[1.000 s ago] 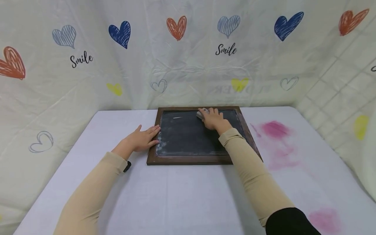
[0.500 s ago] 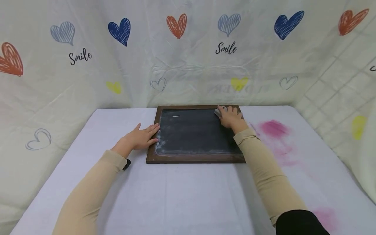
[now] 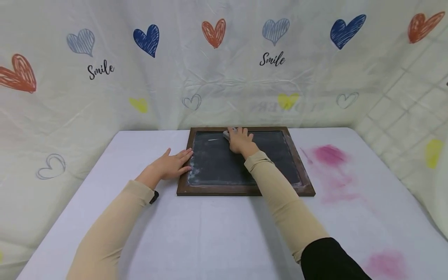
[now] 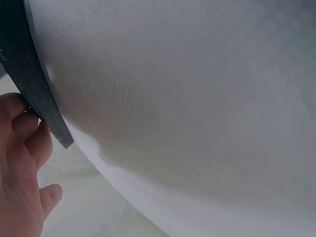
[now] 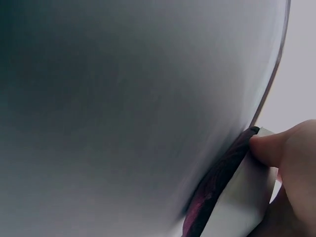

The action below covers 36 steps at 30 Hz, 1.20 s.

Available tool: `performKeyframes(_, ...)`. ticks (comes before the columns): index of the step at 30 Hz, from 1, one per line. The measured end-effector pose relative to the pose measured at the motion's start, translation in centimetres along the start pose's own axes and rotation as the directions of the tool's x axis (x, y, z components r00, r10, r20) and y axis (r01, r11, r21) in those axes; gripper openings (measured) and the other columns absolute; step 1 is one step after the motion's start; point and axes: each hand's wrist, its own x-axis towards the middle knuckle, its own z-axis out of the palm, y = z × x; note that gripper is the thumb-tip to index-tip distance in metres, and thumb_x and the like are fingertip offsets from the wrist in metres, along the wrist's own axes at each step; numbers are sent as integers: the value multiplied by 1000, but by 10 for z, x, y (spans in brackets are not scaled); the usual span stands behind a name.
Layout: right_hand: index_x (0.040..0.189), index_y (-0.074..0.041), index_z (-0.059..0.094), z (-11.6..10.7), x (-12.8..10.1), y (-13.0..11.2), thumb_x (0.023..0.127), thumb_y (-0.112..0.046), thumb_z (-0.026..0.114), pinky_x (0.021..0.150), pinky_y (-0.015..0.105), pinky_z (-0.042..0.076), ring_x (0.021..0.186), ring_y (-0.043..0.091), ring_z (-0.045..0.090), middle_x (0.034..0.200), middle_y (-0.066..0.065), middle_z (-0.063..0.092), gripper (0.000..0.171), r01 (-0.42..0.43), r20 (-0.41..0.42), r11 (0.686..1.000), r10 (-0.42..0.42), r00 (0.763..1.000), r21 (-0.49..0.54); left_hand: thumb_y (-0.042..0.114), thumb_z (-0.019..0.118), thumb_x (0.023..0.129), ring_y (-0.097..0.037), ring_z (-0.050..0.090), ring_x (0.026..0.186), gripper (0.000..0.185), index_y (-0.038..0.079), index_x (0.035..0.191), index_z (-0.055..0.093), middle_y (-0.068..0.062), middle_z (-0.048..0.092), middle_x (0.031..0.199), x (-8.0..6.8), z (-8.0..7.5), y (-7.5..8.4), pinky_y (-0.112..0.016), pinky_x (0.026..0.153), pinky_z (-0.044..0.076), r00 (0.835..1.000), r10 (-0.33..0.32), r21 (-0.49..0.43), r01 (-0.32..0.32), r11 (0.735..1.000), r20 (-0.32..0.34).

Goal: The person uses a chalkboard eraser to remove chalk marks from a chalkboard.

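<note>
the only writing that reads clearly is the word "smile" (image 3: 272,59), in black script on the cream backdrop sheet (image 3: 224,77), once above the board and once more to the left at (image 3: 100,70); painted hearts in red, blue, grey and yellow are scattered around it. a fainter line of mirrored letters shows through the sheet just above the board's far edge, too washed out to read.

the chalkboard (image 3: 276,147) lies flat on the white surface (image 3: 217,233), toward its far side and close to the backdrop. its long axis runs left to right across the view, with the long edges facing the person and the backdrop. the frame is dark brown wood, the slate is smeared with chalk dust along its left and near edges, and a short white chalk stroke (image 3: 211,139) sits near the far left corner.

the right hand (image 3: 240,141) is on the slate near the far edge, a little left of centre, fingers curled over a small grey-white eraser (image 3: 227,134) pressed to the board; the right wrist view is badly blurred, but a thumb tip seems to clamp a pale block with a dark felt face.

the left hand (image 3: 170,166) lies flat and spread on the surface, its straight fingertips touching the frame's left edge.

pink stains (image 3: 327,153) mark the surface to the right of the board.
</note>
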Motion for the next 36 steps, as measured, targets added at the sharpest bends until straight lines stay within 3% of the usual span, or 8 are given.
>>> performKeyframes(7, 165, -26, 24, 14, 1, -52, 111, -29, 45, 113, 57, 27, 146, 39, 25, 160, 19, 29, 57, 131, 16, 990, -130, 991, -46, 45, 39, 111, -30, 27, 152, 71, 3, 164, 19, -14, 18, 169, 2, 3, 0, -67, 119, 7, 1000, -4, 5, 4, 1000, -11)
performKeyframes(11, 165, -27, 26, 16, -4, -62, 111, -30, 46, 116, 54, 27, 146, 37, 27, 160, 17, 32, 58, 206, 15, 975, -206, 979, -82, 45, 40, 110, -30, 29, 152, 71, 3, 163, 20, -14, 19, 169, 2, 4, -1, -68, 119, 9, 1000, 0, 2, 0, 1000, -18)
performKeyframes(13, 165, -27, 24, 16, -4, -60, 111, -31, 46, 117, 53, 25, 146, 36, 27, 161, 16, 31, 59, 206, 16, 974, -205, 979, -99, 45, 41, 110, -30, 29, 151, 71, 3, 163, 20, -15, 19, 169, 2, 4, 0, -68, 119, 9, 1000, 2, 2, -2, 1000, -17)
performKeyframes(19, 166, -27, 19, 10, -2, -29, 112, -31, 43, 116, 54, 24, 147, 39, 24, 162, 18, 27, 60, 108, 17, 991, -107, 994, -79, 45, 40, 110, -30, 28, 152, 71, 3, 163, 20, -15, 19, 169, 1, 3, 2, -67, 119, 8, 1000, 1, 2, -1, 1000, -9)
performKeyframes(29, 165, -15, 21, -15, -12, 62, 112, -24, 42, 114, 63, 23, 145, 49, 22, 160, 28, 24, 57, -18, -18, 1000, 18, 1000, 3, 46, 39, 111, -31, 27, 152, 71, 3, 164, 18, -15, 17, 169, -1, 3, 0, -66, 119, 6, 1000, -14, 4, 14, 1000, -2)
performKeyframes(32, 165, -13, 19, -19, -13, 70, 112, -21, 40, 114, 65, 22, 145, 50, 19, 160, 30, 21, 57, -27, -2, 1000, 27, 1000, 11, 45, 39, 111, -31, 27, 152, 71, 3, 164, 18, -16, 17, 169, 0, 3, 0, -66, 119, 6, 1000, -13, 0, 13, 1000, -4)
performKeyframes(36, 165, -15, 18, -19, -11, 57, 111, -20, 39, 114, 65, 21, 146, 49, 16, 160, 30, 20, 58, -2, 23, 1000, 2, 1000, 19, 47, 38, 110, -30, 27, 152, 72, 4, 164, 17, -15, 17, 169, 3, 4, 1, -66, 120, 6, 1000, -9, 1, 9, 1000, -6)
